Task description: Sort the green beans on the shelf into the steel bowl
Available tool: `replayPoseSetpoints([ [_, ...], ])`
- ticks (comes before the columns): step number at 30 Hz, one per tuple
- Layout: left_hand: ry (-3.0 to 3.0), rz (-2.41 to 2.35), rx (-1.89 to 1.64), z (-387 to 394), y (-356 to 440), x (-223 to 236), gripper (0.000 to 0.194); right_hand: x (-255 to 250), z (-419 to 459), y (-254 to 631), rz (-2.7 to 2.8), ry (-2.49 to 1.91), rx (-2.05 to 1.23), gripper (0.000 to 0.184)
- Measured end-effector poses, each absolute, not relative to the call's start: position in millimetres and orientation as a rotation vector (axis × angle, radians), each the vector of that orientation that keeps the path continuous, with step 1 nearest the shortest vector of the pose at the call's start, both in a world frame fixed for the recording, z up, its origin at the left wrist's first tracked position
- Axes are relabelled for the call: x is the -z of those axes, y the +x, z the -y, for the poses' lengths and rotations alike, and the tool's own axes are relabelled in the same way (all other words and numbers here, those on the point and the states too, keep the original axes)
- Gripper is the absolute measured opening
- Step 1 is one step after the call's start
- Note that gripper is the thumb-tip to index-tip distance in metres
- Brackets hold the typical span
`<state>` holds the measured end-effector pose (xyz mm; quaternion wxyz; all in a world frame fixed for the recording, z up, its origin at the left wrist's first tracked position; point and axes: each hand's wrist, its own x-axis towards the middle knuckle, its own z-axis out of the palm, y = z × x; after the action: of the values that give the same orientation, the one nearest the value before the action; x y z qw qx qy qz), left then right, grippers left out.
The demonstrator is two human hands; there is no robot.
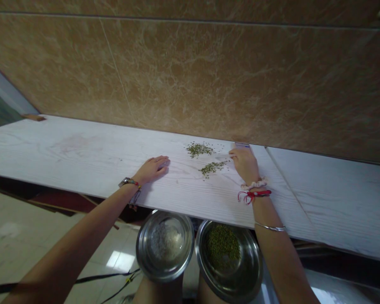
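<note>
Green beans, likely mung beans, lie on the white wood-grain board in two loose patches: a far patch and a nearer patch. My right hand is at their right side, fingers closed on a thin, pale, flat strip whose tip points left between the patches. Its exact kind is too blurred to make out. To the left of the beans, my left hand rests palm down on the board, fingers stretched out, holding nothing.
Below the board's front edge, two steel bowls sit on my legs. The left bowl holds something whitish; the right bowl holds green beans. A small flat item lies against the marbled wall. A brown block lies far left.
</note>
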<state>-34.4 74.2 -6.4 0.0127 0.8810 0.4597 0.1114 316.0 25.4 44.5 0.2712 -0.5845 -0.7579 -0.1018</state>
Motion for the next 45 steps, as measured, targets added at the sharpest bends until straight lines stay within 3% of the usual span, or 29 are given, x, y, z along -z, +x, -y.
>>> replayPoseSetpoints([
  [11,2.749,-1.427,-0.392,-76.3,-35.7,7.9,0.05,-51.0,-8.7,294.2,2.225,-1.568,0.281,0.017],
  [21,2.751,-1.425,-0.433,-80.1,-36.8,12.8,0.049,-58.4,-8.7,317.6,2.014,-1.506,0.542,0.02],
  [35,2.789,-1.426,-0.445,-78.7,-36.7,13.5,0.045,-47.5,1.5,334.2,2.108,-1.392,0.666,0.022],
  [45,2.757,-1.469,-0.429,-78.7,-36.2,11.4,0.043,-74.4,-40.1,328.8,2.481,-1.624,0.458,0.021],
])
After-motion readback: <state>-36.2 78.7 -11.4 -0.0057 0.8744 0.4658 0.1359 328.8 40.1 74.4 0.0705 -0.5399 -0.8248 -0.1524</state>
